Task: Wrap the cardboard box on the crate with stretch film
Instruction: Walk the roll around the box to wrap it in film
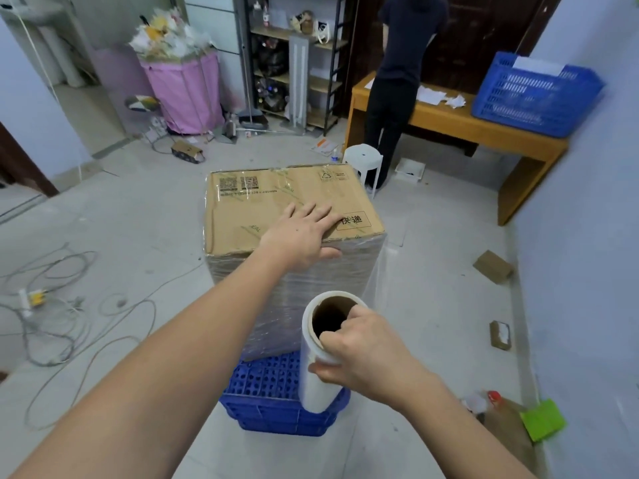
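A brown cardboard box [256,209] stands on an upturned blue plastic crate [269,406] in the middle of the floor. Clear stretch film covers the box's sides; its top is bare cardboard. My left hand [304,233] lies flat on the box's top near the front right corner, fingers spread. My right hand [359,350] grips the upper end of an upright stretch film roll [318,385], fingers hooked into its cardboard core. A sheet of film runs from the roll toward the box's right side.
Loose cables [62,305] trail over the floor at left. A person [397,81] stands at a wooden table [484,133] carrying a blue basket [532,95]. A white stool [363,164] sits behind the box. Small boxes [492,267] and a green item [543,420] lie at right.
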{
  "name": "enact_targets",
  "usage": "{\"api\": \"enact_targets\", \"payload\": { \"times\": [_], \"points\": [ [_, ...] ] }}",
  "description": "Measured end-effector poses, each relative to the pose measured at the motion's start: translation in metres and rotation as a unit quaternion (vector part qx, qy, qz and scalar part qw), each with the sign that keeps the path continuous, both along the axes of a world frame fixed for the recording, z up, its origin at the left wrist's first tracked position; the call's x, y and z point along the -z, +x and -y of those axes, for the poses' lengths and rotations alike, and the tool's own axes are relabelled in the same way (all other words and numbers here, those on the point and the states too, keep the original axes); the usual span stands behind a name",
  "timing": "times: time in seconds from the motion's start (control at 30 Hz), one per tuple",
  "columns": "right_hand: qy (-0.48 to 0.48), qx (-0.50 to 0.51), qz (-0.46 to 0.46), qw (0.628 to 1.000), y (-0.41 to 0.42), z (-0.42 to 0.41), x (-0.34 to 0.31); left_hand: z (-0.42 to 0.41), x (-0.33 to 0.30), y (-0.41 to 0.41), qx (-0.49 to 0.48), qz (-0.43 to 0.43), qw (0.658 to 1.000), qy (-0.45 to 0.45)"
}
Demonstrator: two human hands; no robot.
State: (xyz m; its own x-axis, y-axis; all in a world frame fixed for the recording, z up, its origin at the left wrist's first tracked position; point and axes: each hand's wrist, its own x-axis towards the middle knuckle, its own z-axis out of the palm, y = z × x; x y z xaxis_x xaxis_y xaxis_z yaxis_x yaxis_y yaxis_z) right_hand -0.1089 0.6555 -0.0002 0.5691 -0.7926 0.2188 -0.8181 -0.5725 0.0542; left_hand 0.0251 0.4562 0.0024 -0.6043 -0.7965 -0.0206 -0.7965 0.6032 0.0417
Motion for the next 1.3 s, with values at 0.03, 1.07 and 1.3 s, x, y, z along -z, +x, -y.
{"api": "enact_targets", "payload": {
  "times": [0.03,1.07,1.3],
  "points": [
    [0.002,0.007,-0.002,1.0,0.001,0.001,-0.002,0.001,-0.001,0.0,-0.001,0.001,1.0,-0.002],
    [0.103,0.365,0.046,0.924,0.086,-0.02,-0.036,-0.009,-0.01,0.007,0.021,-0.107,0.994,0.019],
    [0.136,0.478,0.085,0.863,0.109,-0.003,-0.033,0.021,-0.036,0.075,0.215,-0.017,0.969,0.123]
  ]
}}
